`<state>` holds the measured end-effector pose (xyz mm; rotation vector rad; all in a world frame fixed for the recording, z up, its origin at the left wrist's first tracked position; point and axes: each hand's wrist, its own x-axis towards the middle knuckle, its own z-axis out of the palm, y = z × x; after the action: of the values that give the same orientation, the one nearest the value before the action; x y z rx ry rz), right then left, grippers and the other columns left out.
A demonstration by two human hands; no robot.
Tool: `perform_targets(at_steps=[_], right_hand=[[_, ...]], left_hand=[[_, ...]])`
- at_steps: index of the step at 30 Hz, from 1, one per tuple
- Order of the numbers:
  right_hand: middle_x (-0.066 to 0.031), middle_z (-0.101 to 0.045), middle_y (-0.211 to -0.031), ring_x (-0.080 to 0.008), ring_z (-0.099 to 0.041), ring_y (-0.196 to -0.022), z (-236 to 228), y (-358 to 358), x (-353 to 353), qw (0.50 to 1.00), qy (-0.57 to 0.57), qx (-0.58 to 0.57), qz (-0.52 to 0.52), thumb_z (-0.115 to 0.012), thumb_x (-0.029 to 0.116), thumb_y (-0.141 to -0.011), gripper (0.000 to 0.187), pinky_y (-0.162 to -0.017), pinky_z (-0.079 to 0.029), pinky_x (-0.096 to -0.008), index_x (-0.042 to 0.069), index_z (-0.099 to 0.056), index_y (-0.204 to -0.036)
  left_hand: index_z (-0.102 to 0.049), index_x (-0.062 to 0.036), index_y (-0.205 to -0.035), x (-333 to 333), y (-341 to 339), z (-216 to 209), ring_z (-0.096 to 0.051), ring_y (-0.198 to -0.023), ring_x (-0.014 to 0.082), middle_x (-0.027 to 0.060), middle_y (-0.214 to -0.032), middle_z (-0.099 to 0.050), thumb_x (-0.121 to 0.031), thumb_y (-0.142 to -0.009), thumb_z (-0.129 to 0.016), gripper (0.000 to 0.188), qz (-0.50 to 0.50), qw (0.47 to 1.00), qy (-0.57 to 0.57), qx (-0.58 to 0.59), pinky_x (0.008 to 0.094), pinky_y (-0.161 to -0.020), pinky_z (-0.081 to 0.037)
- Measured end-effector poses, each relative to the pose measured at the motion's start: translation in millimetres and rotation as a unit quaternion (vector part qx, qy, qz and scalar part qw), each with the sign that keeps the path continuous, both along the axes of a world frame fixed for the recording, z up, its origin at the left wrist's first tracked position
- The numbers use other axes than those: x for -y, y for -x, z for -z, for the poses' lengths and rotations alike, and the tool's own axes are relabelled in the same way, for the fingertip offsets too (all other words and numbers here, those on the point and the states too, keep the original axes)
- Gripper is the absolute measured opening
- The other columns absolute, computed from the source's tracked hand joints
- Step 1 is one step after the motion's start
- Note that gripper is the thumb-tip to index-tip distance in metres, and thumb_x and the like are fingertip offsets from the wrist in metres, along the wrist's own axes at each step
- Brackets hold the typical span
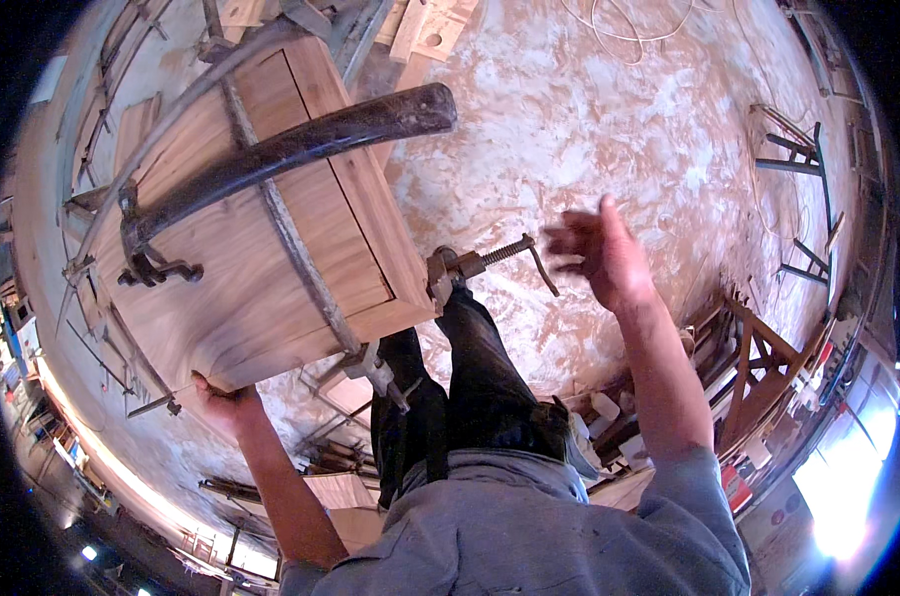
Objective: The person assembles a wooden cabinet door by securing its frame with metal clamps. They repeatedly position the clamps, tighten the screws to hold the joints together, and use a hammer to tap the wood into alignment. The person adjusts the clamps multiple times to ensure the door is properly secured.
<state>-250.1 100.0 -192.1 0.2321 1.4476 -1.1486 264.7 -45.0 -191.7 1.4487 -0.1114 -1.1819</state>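
A pale wooden box-like piece (231, 288), with a thin dark gap near its right side, stands in front of me. At its near left edge, my left hand (229, 405) is closed on the wood, its fingers partly hidden. My right hand (614, 260) is raised in the air with fingers apart, slightly blurred, holding nothing. Just left of it is the threaded screw of a metal clamp (494, 256), with a tilted handle, at the box's right corner. A bar clamp (293, 243) runs lengthwise over the box. Above it crosses a thick dark bar (291, 149) with a crank-like end.
Mottled pale floor (529, 129) spreads beyond the box. Wooden boards (425, 35) lie at the far side. Dark metal stands (817, 199) are on the right, near a brown wooden frame (753, 348). More long clamps lean at the left, and a pale cable lies far off.
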Motion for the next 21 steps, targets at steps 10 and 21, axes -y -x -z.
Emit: perform_targets(at_steps=[10, 21], right_hand=[[-0.0069, -0.071, -0.105, -0.0144, -0.067, -0.088, -9.3, -2.3, 32.3, 0.939, 0.167, -0.01, -0.299, -0.054, 0.0, -0.094, 0.021, -0.08, -0.054, -0.0288, 0.001, -0.067, -0.11], [-0.0219, -0.067, -0.109, -0.0336, -0.064, -0.103, -31.3, -63.0, 149.2, 0.626, 0.111, -0.114, -0.763, -0.05, 0.066, -0.09, 0.077, -0.092, -0.048, -0.0395, -0.005, -0.064, -0.114]], left_hand=[[-0.056, -0.0066, -0.129, -2.2, -12.1, 8.4, -0.055, -0.12, 0.0337, 0.0119, -0.129, -0.06, -0.037, -0.096, -0.055, 0.045, 0.027, 1.0, -0.004, -0.013, 0.0531, -0.101, -0.046], [-0.057, -0.0066, -0.127, 1.8, -11.2, 8.9, -0.057, -0.119, 0.0318, 0.0114, -0.127, -0.062, -0.034, -0.098, -0.052, 0.04, 0.023, 0.999, -0.004, -0.029, 0.0514, -0.102, -0.046]])
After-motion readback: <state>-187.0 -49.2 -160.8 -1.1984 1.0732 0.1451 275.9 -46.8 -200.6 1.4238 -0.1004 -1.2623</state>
